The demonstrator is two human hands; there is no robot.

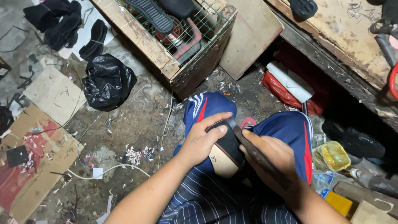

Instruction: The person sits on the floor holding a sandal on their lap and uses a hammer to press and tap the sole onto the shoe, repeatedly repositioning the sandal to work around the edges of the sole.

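Our left hand point(202, 143) grips a shoe sole point(226, 151) against our lap, thumb laid across its dark upper face, with the pale underside turned toward us. Our right hand point(271, 159) is wrapped around a long dark tool point(248, 145), whose tip touches the edge of the sole near the left thumb. Beyond our knees, on the littered floor point(137, 120), sit a black plastic bag point(107, 81) and a wooden crate point(182, 37) covered with wire mesh.
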